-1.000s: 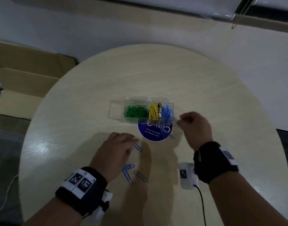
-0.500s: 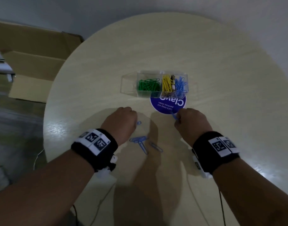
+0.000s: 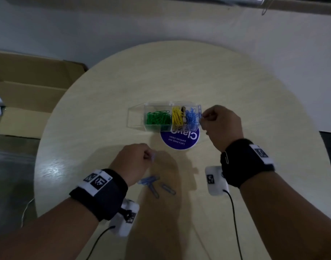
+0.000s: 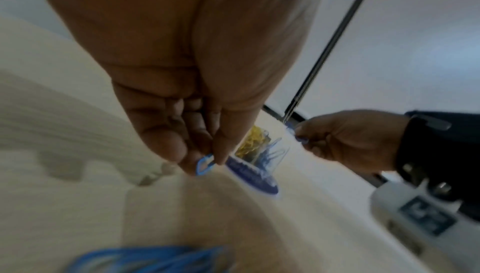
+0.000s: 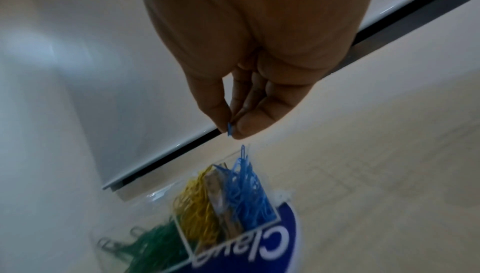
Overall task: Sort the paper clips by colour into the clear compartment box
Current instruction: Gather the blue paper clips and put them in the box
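The clear compartment box [image 3: 136, 117] stands mid-table with green clips [image 3: 158, 119], yellow clips [image 3: 177, 117] and blue clips [image 3: 191, 117] in separate compartments. My right hand [image 3: 203, 119] is at the box's right end, over the blue compartment, pinching a blue clip [image 5: 230, 128] between thumb and fingertips. Nearer me, my left hand [image 3: 151, 156] is above the table and pinches another blue clip [image 4: 205, 163]. Several loose blue clips [image 3: 151, 182] lie on the table below my left hand. They appear blurred [image 4: 145, 259] at the bottom of the left wrist view.
A round blue sticker [image 3: 179, 140] lies on the round pale wooden table [image 3: 254, 113], partly under the box. Open cardboard boxes [image 3: 29, 94] sit on the floor at left. A white wall [image 3: 179, 19] runs behind. Cables trail from both wrist cameras.
My right hand rose from the table near the sticker to the box's blue compartment with a blue clip. My left hand lifted slightly with its clip. The camera view shifted.
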Available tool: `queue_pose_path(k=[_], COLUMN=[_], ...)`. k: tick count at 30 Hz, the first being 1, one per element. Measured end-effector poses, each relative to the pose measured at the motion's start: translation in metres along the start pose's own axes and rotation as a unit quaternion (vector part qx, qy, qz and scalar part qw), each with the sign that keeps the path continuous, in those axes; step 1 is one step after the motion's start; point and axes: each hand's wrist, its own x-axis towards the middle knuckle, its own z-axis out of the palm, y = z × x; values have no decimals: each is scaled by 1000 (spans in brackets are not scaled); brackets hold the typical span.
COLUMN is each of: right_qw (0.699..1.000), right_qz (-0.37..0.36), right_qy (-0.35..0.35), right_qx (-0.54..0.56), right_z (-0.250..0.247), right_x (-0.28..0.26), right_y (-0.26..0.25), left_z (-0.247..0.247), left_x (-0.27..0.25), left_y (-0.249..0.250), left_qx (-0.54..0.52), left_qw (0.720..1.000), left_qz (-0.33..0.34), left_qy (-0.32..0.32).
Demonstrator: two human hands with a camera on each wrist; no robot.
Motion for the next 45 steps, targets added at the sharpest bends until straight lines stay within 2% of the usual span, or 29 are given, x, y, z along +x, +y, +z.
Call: queue_pose_path(k=[3, 7, 11, 14, 16, 19, 21, 24, 27, 29, 31, 36, 41, 43, 45], right_qw=[999, 996, 994, 996, 997, 997, 987, 959, 946, 945, 944, 954, 966, 962, 947], right_qz=[19, 40, 61, 69, 64, 41, 2, -88, -126, -142, -143, -95, -70, -77, -92], right_qy=[-26, 3, 26, 11, -9, -71, -146, -228, -242, -224, -220, -213, -208, -225, -244], right_qx=[28, 75, 85, 57, 36, -6, -65, -141, -176, -191, -201, -189, -134, -133, -187], right_z=[3, -10, -21, -22, -20, -8, 8, 37, 59, 67, 68, 62, 71, 79, 86], right_x=[19, 11, -10, -26, -39, -63, -83, -116, -140, -147, -148, -147, -152, -155, -158], right_y=[-5, 5, 28, 39, 42, 36, 31, 26, 22, 21, 21, 24, 10, 1, -6], left_z=[-5, -11, -5, 5, 6, -10, -18, -7, 14, 23, 25, 19, 9, 6, 6], left_x=[12, 49, 88, 104, 103, 75, 45, -9, -45, -54, -57, -61, -65, -66, -66], left_y=[33, 72, 100, 108, 106, 86, 55, -2, -39, -52, -58, -64, -66, -64, -62], left_qx=[-135, -184, -116, -55, -35, -48, -17, 69, 120, 146, 156, 184, 266, 294, 318], left_qw=[990, 975, 974, 982, 984, 975, 979, 990, 986, 980, 978, 977, 959, 953, 945], left_qz=[1, 37, 61, 66, 66, 92, 114, 101, 118, 132, 134, 92, 62, 55, 59], left_qy=[39, 120, 182, 170, 162, 196, 170, 72, 9, 10, 40, 64, 71, 57, 47])
